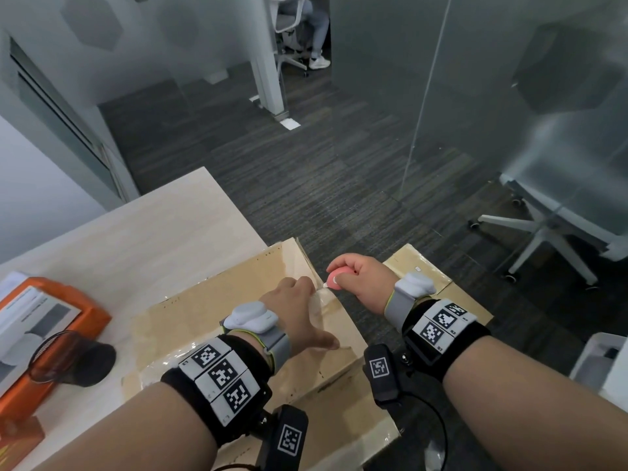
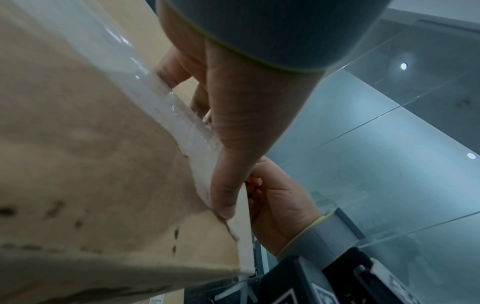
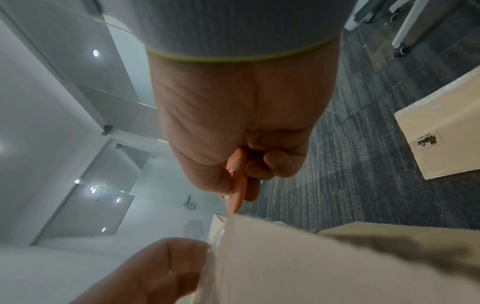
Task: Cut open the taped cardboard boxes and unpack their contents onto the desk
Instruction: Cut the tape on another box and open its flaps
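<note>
A brown cardboard box (image 1: pixel 210 311) lies at the desk's right edge, with clear tape (image 1: pixel 321 297) along its raised right flap. My left hand (image 1: pixel 302 300) grips that flap's edge; in the left wrist view the thumb (image 2: pixel 228 174) lies on the taped edge (image 2: pixel 166 107) and the fingers curl behind it. My right hand (image 1: pixel 363 277) holds a small pink cutter (image 1: pixel 334 278), whose tip touches the tape just beyond my left fingers. In the right wrist view the cutter (image 3: pixel 237 185) points down at the flap (image 3: pixel 311 267). The box's contents are hidden.
An orange-and-white product box (image 1: pixel 40 321) and a dark orange-black object (image 1: pixel 71 358) sit on the desk (image 1: pixel 153 232) at the left. A second taped cardboard box (image 1: pixel 424 270) stands on the carpet right of the desk. A white office chair (image 1: pixel 557 205) and a white bin (image 1: pixel 598 362) are further right.
</note>
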The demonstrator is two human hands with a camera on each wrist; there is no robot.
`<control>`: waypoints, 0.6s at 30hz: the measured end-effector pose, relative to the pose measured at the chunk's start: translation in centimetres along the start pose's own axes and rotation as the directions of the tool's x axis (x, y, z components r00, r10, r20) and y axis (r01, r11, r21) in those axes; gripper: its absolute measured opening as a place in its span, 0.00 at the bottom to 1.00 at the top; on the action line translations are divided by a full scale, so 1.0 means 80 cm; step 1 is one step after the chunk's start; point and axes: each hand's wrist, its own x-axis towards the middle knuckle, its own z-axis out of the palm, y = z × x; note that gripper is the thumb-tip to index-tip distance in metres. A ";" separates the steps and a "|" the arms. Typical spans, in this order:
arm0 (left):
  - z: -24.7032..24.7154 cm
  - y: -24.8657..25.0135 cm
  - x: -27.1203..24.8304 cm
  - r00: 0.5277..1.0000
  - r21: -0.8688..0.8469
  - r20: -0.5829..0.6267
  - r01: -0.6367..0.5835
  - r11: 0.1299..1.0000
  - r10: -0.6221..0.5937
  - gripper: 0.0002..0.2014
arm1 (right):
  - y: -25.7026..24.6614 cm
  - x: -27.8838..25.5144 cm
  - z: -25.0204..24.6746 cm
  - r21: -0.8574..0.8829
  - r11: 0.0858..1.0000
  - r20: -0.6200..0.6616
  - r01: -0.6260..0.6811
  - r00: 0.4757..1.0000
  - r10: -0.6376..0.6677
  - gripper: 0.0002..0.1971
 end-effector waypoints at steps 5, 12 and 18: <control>0.003 0.001 0.003 1.000 0.027 -0.015 -0.012 1.000 0.012 0.43 | 0.000 0.001 -0.002 -0.010 1.000 0.013 -0.005 1.000 0.005 0.11; 0.002 -0.005 0.005 1.000 0.027 -0.020 -0.019 0.999 0.020 0.43 | 0.010 0.001 0.002 0.011 1.000 0.009 -0.013 1.000 0.013 0.06; 0.000 -0.011 0.004 0.999 0.039 -0.012 -0.049 0.998 0.050 0.41 | 0.014 -0.010 -0.005 0.104 0.991 0.009 -0.089 0.996 0.089 0.10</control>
